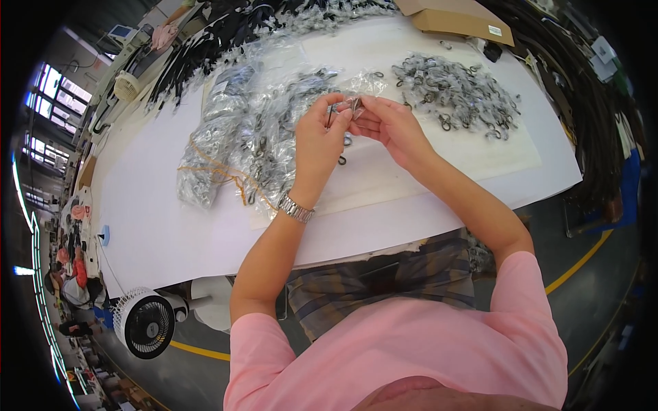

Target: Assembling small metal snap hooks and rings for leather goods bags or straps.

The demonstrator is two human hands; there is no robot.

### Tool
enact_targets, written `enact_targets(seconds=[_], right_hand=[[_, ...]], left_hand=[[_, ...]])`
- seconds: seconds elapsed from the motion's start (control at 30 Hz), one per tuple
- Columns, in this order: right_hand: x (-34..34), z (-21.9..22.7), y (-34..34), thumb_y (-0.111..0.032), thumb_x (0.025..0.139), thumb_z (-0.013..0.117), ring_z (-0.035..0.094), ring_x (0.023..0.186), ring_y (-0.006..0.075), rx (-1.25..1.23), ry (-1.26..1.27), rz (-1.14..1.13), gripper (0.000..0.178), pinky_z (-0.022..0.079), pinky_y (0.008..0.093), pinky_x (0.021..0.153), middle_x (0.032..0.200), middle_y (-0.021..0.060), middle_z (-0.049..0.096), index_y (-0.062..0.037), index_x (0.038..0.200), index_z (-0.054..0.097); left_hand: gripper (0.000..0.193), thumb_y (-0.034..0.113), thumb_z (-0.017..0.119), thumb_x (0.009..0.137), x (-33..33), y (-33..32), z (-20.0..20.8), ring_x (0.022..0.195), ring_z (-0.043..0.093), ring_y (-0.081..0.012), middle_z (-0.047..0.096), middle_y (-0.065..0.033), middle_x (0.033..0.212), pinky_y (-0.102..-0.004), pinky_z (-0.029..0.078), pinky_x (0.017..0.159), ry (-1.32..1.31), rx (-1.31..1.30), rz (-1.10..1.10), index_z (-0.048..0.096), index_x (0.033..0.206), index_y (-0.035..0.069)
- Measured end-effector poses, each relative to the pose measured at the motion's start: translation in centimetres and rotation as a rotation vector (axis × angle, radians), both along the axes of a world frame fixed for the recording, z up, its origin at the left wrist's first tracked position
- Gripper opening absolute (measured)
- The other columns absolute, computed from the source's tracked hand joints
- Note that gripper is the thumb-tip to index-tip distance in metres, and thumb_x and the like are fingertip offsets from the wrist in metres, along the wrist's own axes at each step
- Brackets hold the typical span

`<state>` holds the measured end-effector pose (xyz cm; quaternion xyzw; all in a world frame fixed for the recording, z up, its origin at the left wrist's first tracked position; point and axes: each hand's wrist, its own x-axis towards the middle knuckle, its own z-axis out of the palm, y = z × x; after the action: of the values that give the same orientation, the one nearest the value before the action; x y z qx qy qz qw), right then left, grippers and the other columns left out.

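Over the middle of the white-covered table my left hand (pixel 319 133) and my right hand (pixel 401 133) meet, fingertips nearly touching. Between them is a small dark metal piece with clear plastic (pixel 356 105); both hands pinch at it, and its exact shape is partly hidden by the fingers. Just below the hands lies a dark looped metal piece (pixel 342 161). Left of my left hand spreads a heap of clear plastic bags (pixel 226 130) with similar dark metal pieces among them. Beyond my right hand sits a pile of small plastic-wrapped metal pieces (pixel 452 92).
Orange string (pixel 226 171) trails over the bags. A cardboard box (pixel 459 20) stands at the far right, with bundled dark strips (pixel 582 103) along the right side. Black strips with plastic-wrapped ends (pixel 199 58) cover the far left. A fan (pixel 145 323) is beside the near left edge.
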<state>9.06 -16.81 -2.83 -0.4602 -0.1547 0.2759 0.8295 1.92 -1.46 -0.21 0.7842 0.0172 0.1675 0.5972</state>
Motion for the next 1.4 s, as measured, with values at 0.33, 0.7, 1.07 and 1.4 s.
enact_targets(seconds=[0.33, 0.7, 1.07, 1.4], right_hand=[[0.8, -0.2, 0.2, -0.021, 0.102, 0.065, 0.069, 0.096, 0.0130, -0.055, -0.121, 0.064, 0.024, 0.055, 0.0280, 0.092, 0.106, 0.0056, 0.074, -0.0017, 0.115, 0.069], [1.6, 0.3, -0.9, -0.016, 0.102, 0.063, 0.066, 0.089, 0.0104, -0.107, 0.013, 0.305, 0.034, 0.055, 0.0256, 0.084, 0.102, 0.0044, 0.072, -0.0027, 0.132, 0.057], [-1.7, 2.3, -0.2, -0.014, 0.099, 0.064, 0.063, 0.072, 0.0069, -0.582, -0.564, 0.063, 0.024, 0.053, 0.0247, 0.068, 0.092, 0.0013, 0.074, -0.0014, 0.118, 0.070], [-2.2, 1.3, 0.2, -0.014, 0.096, 0.067, 0.060, 0.061, 0.0122, -0.699, -1.003, -0.225, 0.017, 0.048, 0.0332, 0.060, 0.073, 0.0093, 0.067, 0.0015, 0.099, 0.074]], left_hand=[[0.029, 0.015, 0.063, 0.102, -0.1, 0.7, 1.0, 0.050, 0.046, -0.0022, 0.071, -0.0040, 0.073, -0.0193, 0.033, 0.045, -0.018, -0.029, -0.039, 0.064, 0.125, -0.002], [0.019, 0.021, 0.072, 0.098, -0.1, 2.8, 0.8, 0.054, 0.045, -0.0005, 0.066, 0.0007, 0.078, -0.0182, 0.026, 0.043, 0.216, -0.383, -0.256, 0.068, 0.099, 0.002], [0.011, 0.011, 0.066, 0.092, 0.3, 1.2, -0.5, 0.064, 0.060, -0.0064, 0.066, -0.0017, 0.071, -0.0237, 0.046, 0.058, -0.059, 0.068, 0.042, 0.064, 0.091, 0.000], [0.013, 0.013, 0.063, 0.097, 0.0, 1.4, 0.0, 0.058, 0.056, -0.0064, 0.065, -0.0008, 0.070, -0.0246, 0.043, 0.055, 0.003, 0.095, -0.028, 0.069, 0.101, 0.002]])
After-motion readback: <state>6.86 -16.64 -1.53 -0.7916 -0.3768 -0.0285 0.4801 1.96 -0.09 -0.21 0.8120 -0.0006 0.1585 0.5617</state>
